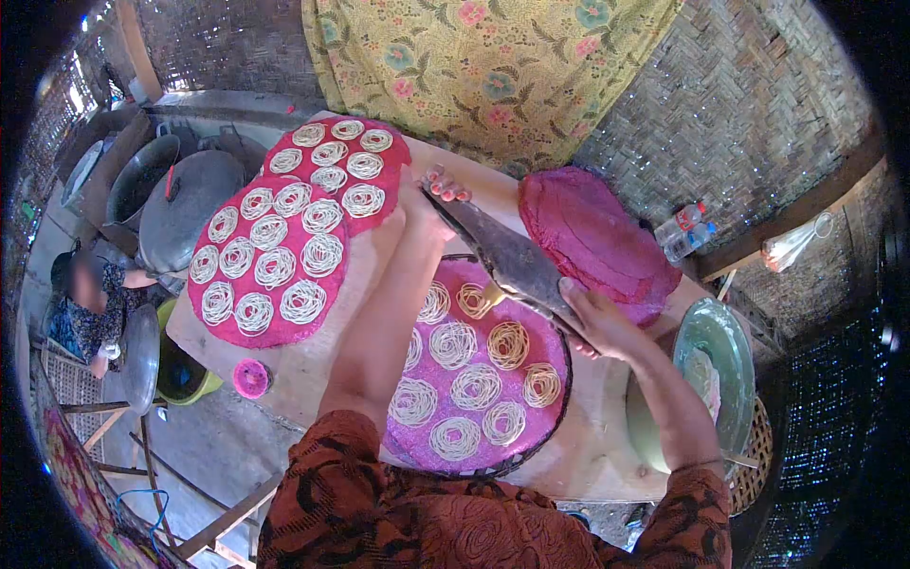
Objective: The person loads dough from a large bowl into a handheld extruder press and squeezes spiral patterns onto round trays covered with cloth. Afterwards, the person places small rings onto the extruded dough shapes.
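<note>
Both my hands grip a long dark press-like tool (507, 256), held slantwise over a round pink sheet (474, 379) on a dark-rimmed tray. My left hand (431, 204) is wrapped round its upper left end, fingertips showing. Round the lower right end my right hand (597, 322) is closed. A short pale yellow strand bundle (492, 293) hangs under the tool's middle, over a coil at the sheet's top. Several coils of strands (476, 387) lie on this sheet, some yellower than others.
Pink sheets with white coils (268, 231) lie at the left, folded pink sheets (592, 237) at the back right. A green basin (713, 332) and two bottles (687, 232) stand right. Further left are a small pink cup (251, 377), big pots (190, 204) and a seated person (90, 303).
</note>
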Tool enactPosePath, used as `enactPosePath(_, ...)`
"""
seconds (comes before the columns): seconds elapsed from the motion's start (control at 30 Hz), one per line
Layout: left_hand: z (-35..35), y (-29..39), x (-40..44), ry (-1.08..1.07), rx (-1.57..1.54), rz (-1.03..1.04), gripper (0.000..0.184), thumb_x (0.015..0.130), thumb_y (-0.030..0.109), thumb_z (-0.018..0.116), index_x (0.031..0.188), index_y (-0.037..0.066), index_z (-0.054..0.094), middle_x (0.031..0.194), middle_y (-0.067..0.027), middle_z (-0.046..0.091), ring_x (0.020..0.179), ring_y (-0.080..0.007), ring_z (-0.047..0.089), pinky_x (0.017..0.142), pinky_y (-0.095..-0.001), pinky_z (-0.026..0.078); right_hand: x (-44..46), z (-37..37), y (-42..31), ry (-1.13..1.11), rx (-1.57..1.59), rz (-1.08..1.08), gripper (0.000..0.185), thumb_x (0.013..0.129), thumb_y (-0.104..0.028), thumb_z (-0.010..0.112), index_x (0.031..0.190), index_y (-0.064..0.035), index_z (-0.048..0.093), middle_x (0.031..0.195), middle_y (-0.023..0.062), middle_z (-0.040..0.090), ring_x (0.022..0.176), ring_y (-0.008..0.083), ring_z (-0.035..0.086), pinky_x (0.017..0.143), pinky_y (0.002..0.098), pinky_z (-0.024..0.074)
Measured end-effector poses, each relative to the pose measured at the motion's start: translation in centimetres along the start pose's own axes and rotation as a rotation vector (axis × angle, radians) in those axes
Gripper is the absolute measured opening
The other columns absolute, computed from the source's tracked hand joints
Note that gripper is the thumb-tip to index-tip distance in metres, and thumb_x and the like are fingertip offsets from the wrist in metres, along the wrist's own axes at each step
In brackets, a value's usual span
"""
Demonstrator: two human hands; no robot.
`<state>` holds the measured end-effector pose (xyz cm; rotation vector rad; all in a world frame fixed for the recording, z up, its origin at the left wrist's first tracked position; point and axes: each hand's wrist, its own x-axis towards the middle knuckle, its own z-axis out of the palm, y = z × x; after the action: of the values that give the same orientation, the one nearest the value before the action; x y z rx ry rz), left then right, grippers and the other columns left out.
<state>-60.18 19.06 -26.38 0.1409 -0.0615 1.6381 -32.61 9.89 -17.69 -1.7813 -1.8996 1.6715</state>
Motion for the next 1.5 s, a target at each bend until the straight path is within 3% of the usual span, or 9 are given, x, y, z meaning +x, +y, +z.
enactPosePath(0.9, -5.6, 4.4, -0.7, -0.047, 0.067, 0.073, 0.056, 0.09, 0.061, 0.024, 0.058, 0.018, 0.04, 0.042, 0.0066, 0.032, 0.035, -0.0125, 0.034, 0.044, -0.028, 0.034, 5.9, 3.6, 1.0, 0.063, -0.113, -0.114, 0.064, 0.089, -0.061, 0.038, 0.072, -0.0013, 0.055, 0.048, 0.0025, 0.044, 0.038, 0.0118, 0.041, 0.037, 0.0281, 0.0335)
enactPosePath(1.03, 0.9, 6.4, -3.5, -0.181, 0.102, 0.121, 0.061, 0.088, 0.068, 0.022, 0.068, 0.016, 0.047, 0.056, 0.0001, 0.046, 0.052, -0.0171, 0.047, 0.057, -0.032, 0.039, 2.7, 2.1, -1.3, -0.123, 0.036, -0.069, 0.061, 0.091, -0.059, 0.036, 0.074, -0.0034, 0.054, 0.049, -0.0009, 0.043, 0.037, 0.008, 0.034, 0.035, 0.0245, 0.0252)
enactPosePath(1.1, 8.5, 6.2, -7.2, -0.203, 0.286, 0.17, 0.066, 0.086, 0.069, 0.027, 0.09, 0.01, 0.056, 0.079, -0.0077, 0.059, 0.079, -0.0234, 0.057, 0.076, -0.0367, 0.044, -1.4, 0.7, -3.4, -0.239, 0.128, -0.161, 0.058, 0.092, -0.057, 0.036, 0.077, -0.0046, 0.056, 0.051, -0.0003, 0.045, 0.038, 0.0085, 0.037, 0.035, 0.0247, 0.0275)
enactPosePath(1.17, 10.8, 4.2, -12.5, -0.067, 0.727, 0.334, 0.061, 0.088, 0.059, 0.042, 0.115, 0.005, 0.053, 0.101, -0.0127, 0.06, 0.104, -0.0279, 0.053, 0.097, -0.0384, 0.037, -5.6, -0.1, -4.4, -0.268, 0.071, -0.306, 0.057, 0.091, -0.058, 0.039, 0.074, -0.005, 0.054, 0.05, 0.002, 0.045, 0.039, 0.0104, 0.041, 0.036, 0.0267, 0.0313)
enactPosePath(1.2, 11.2, 4.1, -15.6, -0.284, 1.436, 0.291, 0.06, 0.086, 0.053, 0.05, 0.122, 0.006, 0.049, 0.113, -0.0129, 0.056, 0.112, -0.0265, 0.05, 0.1, -0.0388, 0.035, -7.2, 0.1, -4.4, -0.298, 0.011, -0.447, 0.057, 0.09, -0.058, 0.041, 0.071, -0.0053, 0.052, 0.049, 0.0043, 0.045, 0.04, 0.0124, 0.044, 0.038, 0.0286, 0.0352)
enactPosePath(1.23, 10.7, 3.3, -18.1, -0.386, 1.599, 0.24, 0.059, 0.085, 0.052, 0.051, 0.121, 0.006, 0.05, 0.113, -0.0128, 0.056, 0.111, -0.0265, 0.05, 0.1, -0.0387, 0.036, -8.3, 1.0, -4.0, -0.288, 0.013, -0.455, 0.057, 0.09, -0.058, 0.041, 0.071, -0.0053, 0.052, 0.049, 0.0043, 0.045, 0.04, 0.0124, 0.044, 0.038, 0.0286, 0.0352)
enactPosePath(1.3, 9.1, 0.4, -22.5, -0.388, 1.468, -0.045, 0.057, 0.085, 0.05, 0.052, 0.12, 0.006, 0.051, 0.112, -0.0126, 0.057, 0.11, -0.0263, 0.051, 0.098, -0.0386, 0.037, -10.8, 3.7, -2.6, 0.225, -0.438, -0.82, 0.053, 0.091, -0.053, 0.044, 0.076, -0.0033, 0.057, 0.05, 0.0098, 0.048, 0.043, 0.0172, 0.05, 0.043, 0.0355, 0.0412)
enactPosePath(1.43, 6.0, -4.3, -28.7, -0.453, 1.365, -0.371, 0.053, 0.083, 0.047, 0.055, 0.117, 0.006, 0.053, 0.109, -0.0123, 0.058, 0.106, -0.0261, 0.053, 0.096, -0.0384, 0.039, -11.8, 5.9, 2.1, 0.184, -0.702, -0.682, 0.046, 0.093, -0.043, 0.044, 0.08, -0.0031, 0.061, 0.052, 0.0128, 0.049, 0.045, 0.0201, 0.051, 0.049, 0.0391, 0.0431)
enactPosePath(1.5, 5.6, -6.0, -30.5, -0.531, 1.349, -0.463, 0.051, 0.082, 0.045, 0.056, 0.115, 0.006, 0.055, 0.108, -0.0121, 0.059, 0.105, -0.0259, 0.054, 0.094, -0.0383, 0.04, -11.8, 6.1, 3.8, 0.009, -0.531, -0.379, 0.044, 0.092, -0.038, 0.047, 0.076, 0.0014, 0.057, 0.055, 0.0038, 0.05, 0.05, 0.014, 0.049, 0.05, 0.0324, 0.0387)
